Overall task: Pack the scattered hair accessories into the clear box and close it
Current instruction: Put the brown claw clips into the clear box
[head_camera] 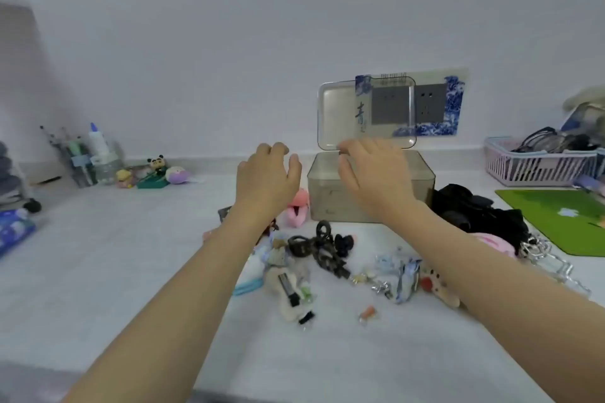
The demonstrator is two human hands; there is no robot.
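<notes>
The clear box stands at the back of the white table, its hinged lid raised upright. My right hand hovers over the box's front rim, fingers spread, holding nothing. Left of the box, my left hand floats open above a pink plush clip. Scattered in front lie dark claw clips, a black clip, a cream plush clip, blue bows, a small orange clip and a beige plush with red.
Black scrunchies and silver clips lie right of the box, beside a green mat. A pink basket stands at the back right. Small figurines and a bottle holder stand at the back left.
</notes>
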